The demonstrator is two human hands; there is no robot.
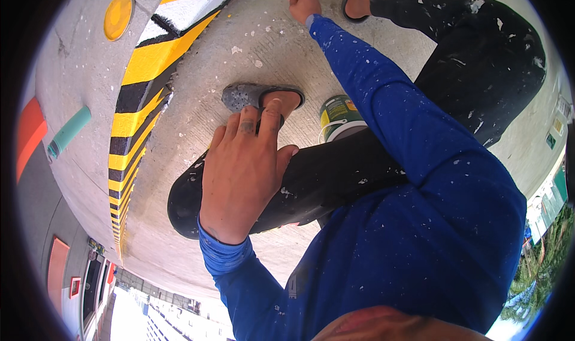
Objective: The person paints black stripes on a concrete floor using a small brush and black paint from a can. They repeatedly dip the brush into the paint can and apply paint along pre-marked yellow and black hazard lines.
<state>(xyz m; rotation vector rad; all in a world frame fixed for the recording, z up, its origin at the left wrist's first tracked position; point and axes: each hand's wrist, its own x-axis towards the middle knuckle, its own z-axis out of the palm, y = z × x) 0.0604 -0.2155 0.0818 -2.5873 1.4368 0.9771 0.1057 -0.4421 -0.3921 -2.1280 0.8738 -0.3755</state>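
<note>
Bright daylight falls fairly evenly across the pale concrete ground [269, 47], with soft, faint shadows; the light's exact direction is hard to tell. Beyond the ground's far edge, at lower left, glare burns out to near white. The left hand [239, 167] is crisp and well lit, while the black trousers [335, 173] lose detail. Fisheye distortion bows the striped kerb [144, 61] along the ground's left edge, and black vignetting rounds the sides.
</note>
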